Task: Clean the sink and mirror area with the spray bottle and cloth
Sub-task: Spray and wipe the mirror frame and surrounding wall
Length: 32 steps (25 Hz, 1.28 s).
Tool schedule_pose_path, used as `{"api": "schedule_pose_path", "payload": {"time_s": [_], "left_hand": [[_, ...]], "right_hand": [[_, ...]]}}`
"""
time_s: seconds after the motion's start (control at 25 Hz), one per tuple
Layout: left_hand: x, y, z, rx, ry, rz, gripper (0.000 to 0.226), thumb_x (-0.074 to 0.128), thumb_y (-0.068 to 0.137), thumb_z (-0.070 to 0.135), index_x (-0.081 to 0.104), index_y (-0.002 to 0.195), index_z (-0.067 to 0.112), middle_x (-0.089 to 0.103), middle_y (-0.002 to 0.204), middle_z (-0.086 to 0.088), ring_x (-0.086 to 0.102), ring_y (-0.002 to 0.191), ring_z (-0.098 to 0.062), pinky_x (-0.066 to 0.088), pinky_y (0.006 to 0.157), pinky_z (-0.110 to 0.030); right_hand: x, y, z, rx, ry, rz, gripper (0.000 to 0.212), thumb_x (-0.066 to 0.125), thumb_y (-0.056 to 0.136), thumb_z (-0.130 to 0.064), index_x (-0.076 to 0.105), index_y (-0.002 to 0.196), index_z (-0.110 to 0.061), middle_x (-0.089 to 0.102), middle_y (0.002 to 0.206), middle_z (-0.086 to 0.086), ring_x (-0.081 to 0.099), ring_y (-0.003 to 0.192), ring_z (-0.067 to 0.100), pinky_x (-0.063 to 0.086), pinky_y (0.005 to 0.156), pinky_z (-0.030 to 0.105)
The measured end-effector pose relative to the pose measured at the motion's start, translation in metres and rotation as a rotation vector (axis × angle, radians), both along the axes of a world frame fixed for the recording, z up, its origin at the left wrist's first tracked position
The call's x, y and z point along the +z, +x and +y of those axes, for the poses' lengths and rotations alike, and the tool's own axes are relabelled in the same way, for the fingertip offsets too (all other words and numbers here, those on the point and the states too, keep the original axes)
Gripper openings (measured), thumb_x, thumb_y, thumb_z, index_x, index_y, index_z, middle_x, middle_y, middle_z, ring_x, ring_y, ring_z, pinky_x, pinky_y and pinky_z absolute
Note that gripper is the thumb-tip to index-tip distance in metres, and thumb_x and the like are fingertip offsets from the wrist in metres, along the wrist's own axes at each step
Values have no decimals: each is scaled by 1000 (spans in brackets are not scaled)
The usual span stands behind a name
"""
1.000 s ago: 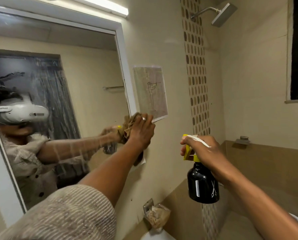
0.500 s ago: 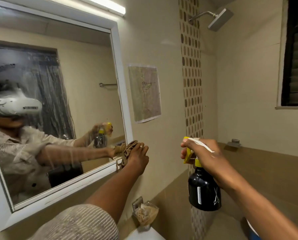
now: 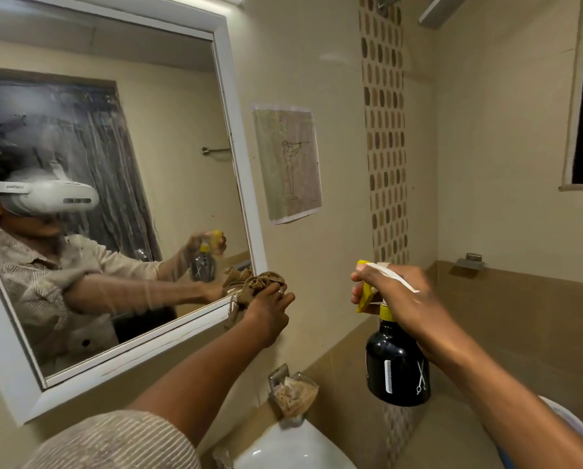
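A home bathroom; framed wall mirror (image 3: 120, 204) above a white sink (image 3: 293, 448); shower head (image 3: 442, 10) on tiled walls.

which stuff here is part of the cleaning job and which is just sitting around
In use: brown cloth in left hand, spray bottle in right hand, mirror, sink.

Lying about: wall drawing, shower head, wall holder.

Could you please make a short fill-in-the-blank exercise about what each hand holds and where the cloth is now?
1. The left hand presses the brown cloth against the lower right ____ of the mirror frame.
2. The right hand grips a black spray bottle with a ____ trigger.
3. A drawing on paper hangs on the wall to the ____ of the mirror.

Missing words: corner; yellow; right
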<state>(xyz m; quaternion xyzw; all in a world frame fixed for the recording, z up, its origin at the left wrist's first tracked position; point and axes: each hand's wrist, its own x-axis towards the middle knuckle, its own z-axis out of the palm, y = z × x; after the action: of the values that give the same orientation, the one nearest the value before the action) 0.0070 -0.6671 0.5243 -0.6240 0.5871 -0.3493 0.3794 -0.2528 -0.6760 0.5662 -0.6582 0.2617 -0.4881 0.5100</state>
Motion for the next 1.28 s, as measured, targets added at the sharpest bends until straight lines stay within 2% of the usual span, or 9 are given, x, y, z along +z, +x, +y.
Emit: {"api": "schedule_pose_path", "payload": {"time_s": [0.28, 0.6, 0.72, 0.84, 0.92, 1.0, 1.12, 1.2, 1.28], "left_hand": [[-15, -3, 19, 111, 37, -94, 44, 41, 103, 36, 54, 141, 19, 24, 160, -14, 16, 151, -29, 6, 122, -42], [-19, 19, 119, 162, -132, 209, 38, 51, 96, 25, 59, 132, 18, 20, 157, -11, 14, 145, -36, 12, 118, -48], [-14, 12, 162, 13, -312, 380, 38, 60, 81, 23, 62, 118, 24, 42, 139, -14, 33, 125, -36, 27, 101, -51], [-30, 10, 208, -191, -756, 787, 28, 59, 72, 26, 61, 97, 38, 50, 111, 4, 49, 93, -23, 34, 78, -42], [-53, -1, 236, -216, -1121, 1368, 27, 57, 81, 25, 64, 101, 43, 49, 114, 8, 58, 95, -20, 45, 82, -44], [-75, -15, 259, -202, -1541, 1831, 35, 63, 77, 13, 68, 102, 37, 58, 117, 2, 62, 105, -17, 48, 87, -30], [-103, -17, 287, -168, -2142, 1984, 41, 57, 77, -16, 64, 112, 4, 68, 111, -14, 63, 109, -35, 55, 79, -17], [-105, -15, 298, -219, -2470, 1987, 41, 48, 78, -18, 57, 117, -11, 66, 96, -16, 63, 101, -46, 59, 71, -29], [-94, -14, 308, -314, -2672, 1925, 39, 47, 81, -15, 55, 118, -10, 65, 90, -13, 69, 84, -35, 58, 58, -29]], "right_hand": [[-6, -9, -1, 23, -8, 10, 31, 66, 100, -23, 76, 88, 4, 76, 81, 24, 72, 74, 24, 64, 84, 50], [-8, 18, 13, 93, 14, -6, 31, 67, 98, -27, 78, 89, 0, 77, 83, 22, 75, 78, 30, 65, 89, 55], [-6, 35, 28, 120, -10, -10, 32, 65, 99, -27, 78, 88, 0, 78, 85, 21, 75, 91, 43, 63, 91, 57], [-7, 52, 49, 127, -108, -12, 34, 65, 99, -33, 79, 84, -7, 79, 82, 14, 75, 89, 39, 61, 93, 58], [-13, 68, 71, 141, -165, -3, 33, 65, 101, -34, 80, 79, -14, 79, 80, 9, 76, 84, 32, 60, 92, 57], [-26, 86, 100, 197, -184, 21, 32, 67, 101, -33, 80, 77, -17, 80, 79, 5, 77, 83, 26, 61, 89, 55], [-52, 112, 151, 329, -248, 87, 34, 67, 101, -31, 76, 74, -12, 77, 75, 5, 75, 76, 20, 61, 79, 48], [-66, 127, 184, 364, -320, 142, 37, 67, 101, -30, 73, 70, -11, 74, 70, 6, 71, 69, 16, 57, 71, 37], [-75, 140, 212, 380, -342, 171, 40, 65, 101, -29, 70, 67, -9, 72, 67, 9, 68, 63, 17, 52, 65, 31]]}}
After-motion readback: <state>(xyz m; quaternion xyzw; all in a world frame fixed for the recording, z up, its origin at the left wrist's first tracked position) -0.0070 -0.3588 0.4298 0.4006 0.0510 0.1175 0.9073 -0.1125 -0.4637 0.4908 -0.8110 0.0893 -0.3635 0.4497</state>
